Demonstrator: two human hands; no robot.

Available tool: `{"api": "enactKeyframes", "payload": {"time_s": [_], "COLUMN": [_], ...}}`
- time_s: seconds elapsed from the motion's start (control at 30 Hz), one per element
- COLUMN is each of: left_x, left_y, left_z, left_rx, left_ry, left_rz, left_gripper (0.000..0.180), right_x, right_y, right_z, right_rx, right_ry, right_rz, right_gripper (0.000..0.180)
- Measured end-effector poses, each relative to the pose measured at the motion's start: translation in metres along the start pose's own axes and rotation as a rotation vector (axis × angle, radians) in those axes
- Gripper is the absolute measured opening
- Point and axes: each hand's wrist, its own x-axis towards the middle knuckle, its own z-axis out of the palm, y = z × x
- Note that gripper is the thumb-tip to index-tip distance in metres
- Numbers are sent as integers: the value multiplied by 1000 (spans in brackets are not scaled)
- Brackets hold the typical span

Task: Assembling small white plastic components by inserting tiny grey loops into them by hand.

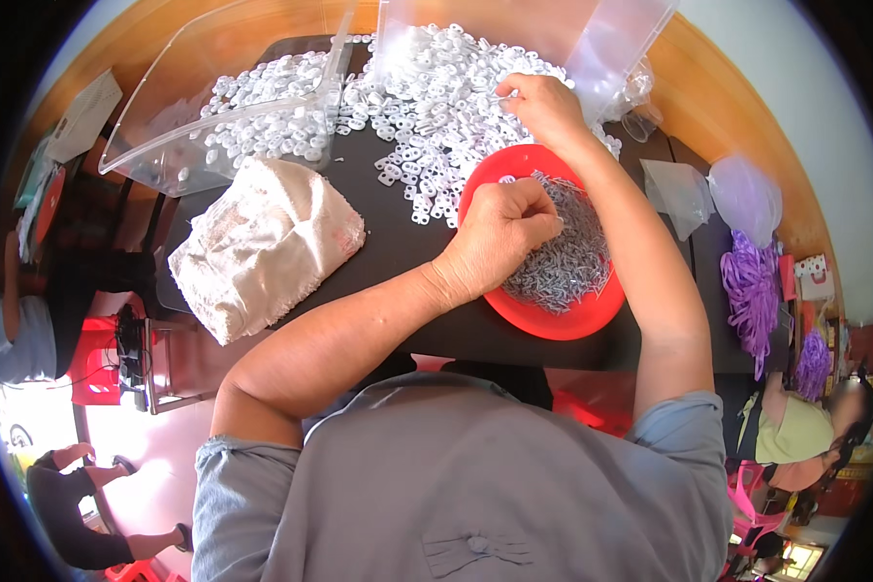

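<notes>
My left hand (502,231) is over the left part of a red bowl (606,315), its thumb and fingers pressed together. What they hold, if anything, is too small or hidden to name. Small grey metal screws or nails (567,267) fill much of the bowl. Farther off, my right hand (545,109) reaches over a heap of small white plastic pieces with holes (441,87). Its fingers are curled in a pinch at the heap, and I cannot make out what is between them. My right forearm passes over the bowl's right rim.
A clear plastic bin (126,160) with more white pieces lies at the far left, and another clear bin (611,48) at the back. A folded cream cloth (267,242) lies on the dark table (378,310). Purple straps (750,291) hang at right. Other people are on both sides.
</notes>
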Motion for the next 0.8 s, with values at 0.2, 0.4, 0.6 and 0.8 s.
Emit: {"api": "enactKeyframes", "payload": {"time_s": [0.2, 0.4, 0.6, 0.8], "left_x": [-3, -1, 0, 7], "left_y": [3, 3, 11, 10], "left_z": [-3, -3, -8, -17], "left_rx": [7, -1, -185, -376], "left_ry": [-9, 9, 67, 197], "left_rz": [30, 33, -149, -131], "left_gripper": [8, 9, 11, 13], "right_x": [24, 26, -11, -64], "right_y": [-14, 19, 1, -9], "right_z": [16, 20, -31, -66], "right_rx": [-11, 122, 879, 1016], "right_ry": [-149, -22, -180, -190], "right_rz": [38, 20, 306, 395], "right_gripper": [23, 16, 15, 12]}}
